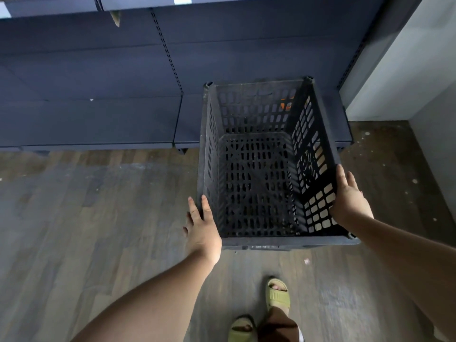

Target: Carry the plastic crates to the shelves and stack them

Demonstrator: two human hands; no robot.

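Note:
A black slotted plastic crate [254,183] is in front of me, open side up, its far end over the lowest blue shelf [98,119]. My left hand [202,230] lies against the crate's near left corner with fingers straight, pointing forward. My right hand [349,198] lies flat on the outside of the crate's right wall near the rim, fingers straight. Something orange shows through the slots of the far wall. Whether the crate rests on another crate or on the floor is hidden.
Dark blue shop shelving [158,58] runs across the back, with an upper shelf edge [222,1] at the top. A grey-white wall [407,70] stands at the right. The wooden floor [86,218] spreads to the left. My feet in yellow-green sandals [276,294] stand below the crate.

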